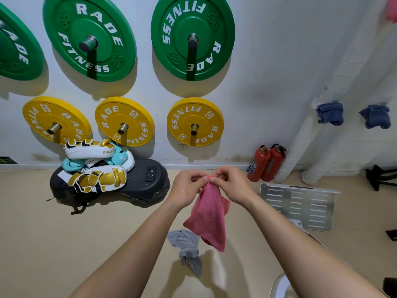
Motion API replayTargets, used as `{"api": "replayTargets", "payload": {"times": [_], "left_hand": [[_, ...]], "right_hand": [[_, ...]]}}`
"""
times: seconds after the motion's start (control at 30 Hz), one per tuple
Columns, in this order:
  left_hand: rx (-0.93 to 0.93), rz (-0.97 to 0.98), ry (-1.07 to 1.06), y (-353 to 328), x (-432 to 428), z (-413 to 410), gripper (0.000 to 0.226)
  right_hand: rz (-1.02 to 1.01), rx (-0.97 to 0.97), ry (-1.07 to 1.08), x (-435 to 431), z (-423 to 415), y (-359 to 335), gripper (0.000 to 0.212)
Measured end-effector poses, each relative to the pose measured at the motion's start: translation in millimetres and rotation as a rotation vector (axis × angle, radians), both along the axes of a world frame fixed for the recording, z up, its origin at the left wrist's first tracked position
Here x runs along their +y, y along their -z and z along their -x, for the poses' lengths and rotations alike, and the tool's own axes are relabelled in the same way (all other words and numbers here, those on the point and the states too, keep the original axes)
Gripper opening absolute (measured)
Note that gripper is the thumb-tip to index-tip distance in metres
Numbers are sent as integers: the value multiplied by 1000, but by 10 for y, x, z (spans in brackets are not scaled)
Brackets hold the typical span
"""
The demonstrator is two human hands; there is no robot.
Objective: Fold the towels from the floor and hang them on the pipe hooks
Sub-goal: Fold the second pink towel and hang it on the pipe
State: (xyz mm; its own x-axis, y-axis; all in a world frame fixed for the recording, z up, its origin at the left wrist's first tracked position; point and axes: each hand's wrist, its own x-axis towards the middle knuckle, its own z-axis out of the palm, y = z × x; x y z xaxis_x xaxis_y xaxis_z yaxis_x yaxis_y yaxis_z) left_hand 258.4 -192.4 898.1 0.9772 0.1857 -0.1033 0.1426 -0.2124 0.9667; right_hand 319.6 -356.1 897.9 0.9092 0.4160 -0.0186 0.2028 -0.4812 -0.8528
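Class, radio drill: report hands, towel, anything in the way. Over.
Left hand, right hand pinch pink towel at top; it hangs loose. Grey towel crumpled on floor. Metal panel lies before pipes.

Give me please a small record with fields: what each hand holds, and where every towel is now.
left hand: pinches the top edge of the pink towel
right hand: pinches the same edge, beside the left hand
pink towel: hangs loose above the floor
grey towel: crumpled on the floor, below the pink towel
left blue towel: hangs on the white pipes
right blue towel: hangs there too
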Motion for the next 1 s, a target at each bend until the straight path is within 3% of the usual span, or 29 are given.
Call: {"api": "replayTargets", "payload": {"times": [0.4,0.47,0.57,0.6,0.67,0.8,1.0], "left_hand": [[-40,-66,85,29,89,-21,13],[-47,-87,90,14,114,-50,12],[-76,-133,104,-30,111,-66,13],[-88,-139,114,-43,106,-65,14],[-99,-145,135,-56,96,-64,14],[-108,-167,151,-78,103,-58,15],[-124,-194,201,-161,199,-91,15]], "right_hand": [[-31,100,64,18,1,-20,31],[-93,126,44,4,24,-27,29],[-171,187,-34,-6,52,-37,5],[-168,199,-59,-6,50,-31,15],[-139,209,-99,-3,55,-43,23],[-49,156,-84,-15,16,-52,4],[163,56,-174,4,-37,-17,21]]}}
